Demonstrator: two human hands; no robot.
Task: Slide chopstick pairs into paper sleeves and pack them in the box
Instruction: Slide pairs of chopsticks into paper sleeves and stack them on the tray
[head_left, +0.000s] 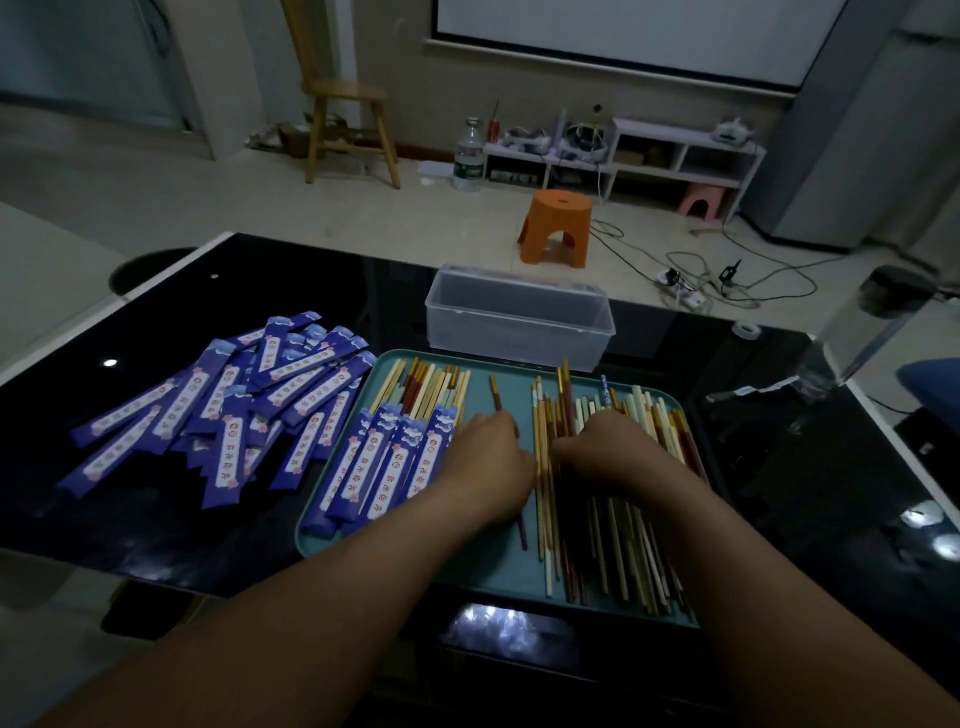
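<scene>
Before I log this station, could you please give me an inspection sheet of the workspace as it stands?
Surface: glossy black table carrying a teal tray.
Job's things: loose chopsticks on the tray's right; sleeved pairs on its left; purple sleeves heaped on the table left of the tray; clear box beyond the tray, apparently empty.
Clutter: tape roll near the table's far right edge.
Grippers: left hand over a dark red chopstick, right hand on the loose chopsticks; grip unclear.
Cables: cables and a power strip on the floor beyond the table.
Surroundings: orange stool, wooden chair, water bottle, white shelf.
</scene>
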